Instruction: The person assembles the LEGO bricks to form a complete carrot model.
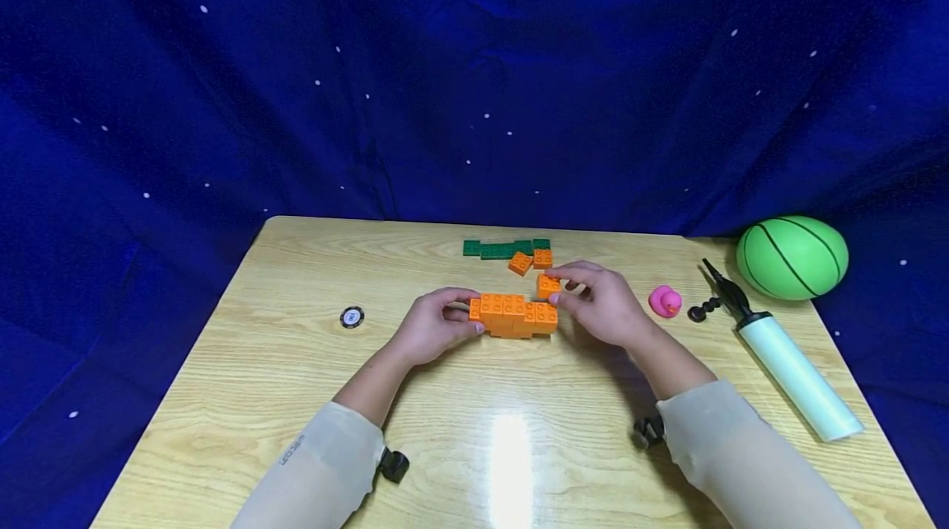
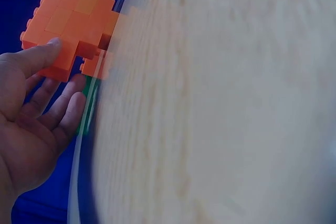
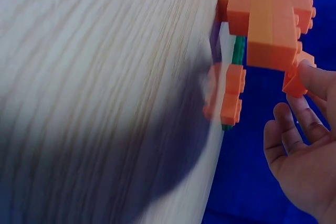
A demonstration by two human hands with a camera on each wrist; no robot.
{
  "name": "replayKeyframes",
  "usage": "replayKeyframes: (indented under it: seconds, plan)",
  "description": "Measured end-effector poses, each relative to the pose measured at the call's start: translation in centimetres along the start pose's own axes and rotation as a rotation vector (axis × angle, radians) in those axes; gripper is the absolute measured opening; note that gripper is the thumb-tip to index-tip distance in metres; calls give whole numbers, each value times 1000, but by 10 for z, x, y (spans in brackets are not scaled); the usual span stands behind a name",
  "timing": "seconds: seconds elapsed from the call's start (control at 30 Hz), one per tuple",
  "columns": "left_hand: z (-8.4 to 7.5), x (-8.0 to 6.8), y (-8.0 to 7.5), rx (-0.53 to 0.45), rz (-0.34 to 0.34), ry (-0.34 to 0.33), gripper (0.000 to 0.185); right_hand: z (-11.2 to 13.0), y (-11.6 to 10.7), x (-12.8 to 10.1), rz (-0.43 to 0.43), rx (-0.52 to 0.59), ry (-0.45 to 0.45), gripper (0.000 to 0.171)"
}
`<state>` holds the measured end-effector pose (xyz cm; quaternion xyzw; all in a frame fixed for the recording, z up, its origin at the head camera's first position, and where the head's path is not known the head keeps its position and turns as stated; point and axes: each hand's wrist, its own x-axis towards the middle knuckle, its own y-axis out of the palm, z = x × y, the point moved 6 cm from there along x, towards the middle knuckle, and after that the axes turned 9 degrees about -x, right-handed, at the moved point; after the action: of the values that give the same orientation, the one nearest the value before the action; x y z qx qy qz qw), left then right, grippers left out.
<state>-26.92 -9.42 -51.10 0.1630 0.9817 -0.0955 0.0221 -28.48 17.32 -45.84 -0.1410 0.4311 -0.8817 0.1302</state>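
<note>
An assembly of orange building bricks [image 1: 504, 316], studs upward, stands on or just over the table. At its left end my left hand [image 1: 439, 325] grips it, thumb on the near face, as the left wrist view also shows. My right hand [image 1: 604, 304] pinches a single orange brick [image 1: 547, 285] between thumb and finger, close to the assembly's right end. In the right wrist view this brick [image 3: 297, 77] appears beside the assembly's studded side [image 3: 273, 19]; whether they touch I cannot tell. Behind them lie two loose orange bricks [image 1: 521, 264] and several green bricks [image 1: 497, 250].
On the wooden table [image 1: 245, 397] a poker chip [image 1: 352, 316] lies to the left. Toward the right are a pink rubber duck [image 1: 665, 301], a small black object [image 1: 703, 310], a hand pump [image 1: 797, 376] and a green ball [image 1: 792, 257]. A blue curtain [image 1: 445, 84] hangs behind.
</note>
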Motion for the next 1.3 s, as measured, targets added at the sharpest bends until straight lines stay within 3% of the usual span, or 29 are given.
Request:
replayKeyframes:
  seconds: [0.4, 1.3]
  plan:
    - [-2, -2, -1, 61, -10, 18, 46, 20, 2, -12, -5, 6, -60, 35]
    - [-3, -2, 0, 62, -32, 15, 45, 37, 9, -20, -37, -100, -123, 35]
